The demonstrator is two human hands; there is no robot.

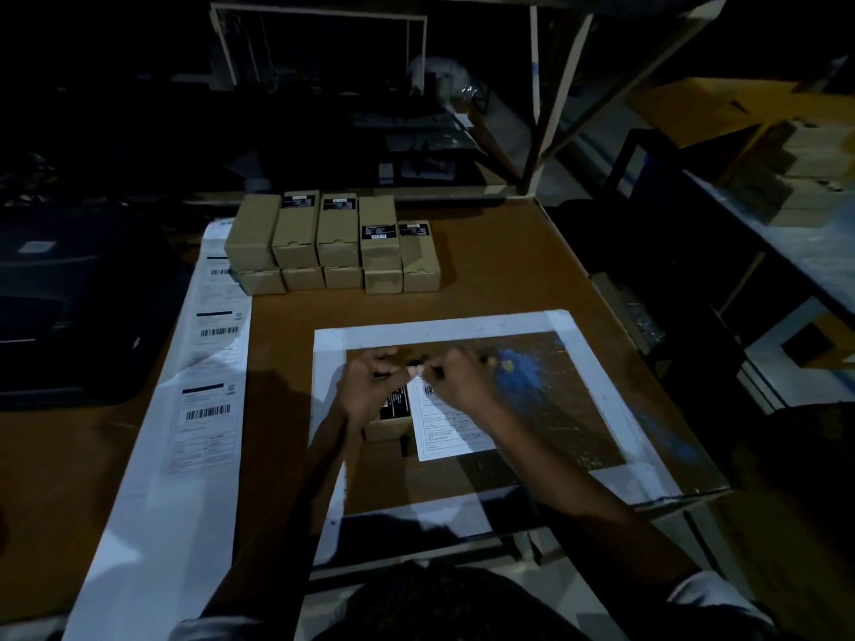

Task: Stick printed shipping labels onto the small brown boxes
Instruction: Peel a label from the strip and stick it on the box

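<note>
Both hands are busy with one shipping label (446, 421). The left hand (370, 386) and the right hand (455, 379) meet at the top corner of the label. Their fingers (393, 370) are curled in tight and seem to pinch that corner. I think the person is peeling the label off its backing, or getting ready to. The room is dark, so I cannot tell if the paper has come apart yet.

Under the hands lies one small brown box (386, 427). It has a black sticker (396, 406) on top. The white label hangs down just beside the box and partly over it. Both sit inside a white taped square (601, 395) on the brown surface (499, 270).

At the far side of the surface stand more small boxes in a stack (333, 245), two layers high. Several have black stickers on top too. None shows a white label from here. A long strip of printed labels (203, 377) runs down the left side of the surface.

So the job looks like it is near the start. Next, the sticky label needs to come free, then be laid flat and straight on the box. Pressing it down smoothly from one edge should keep out wrinkles.
</note>
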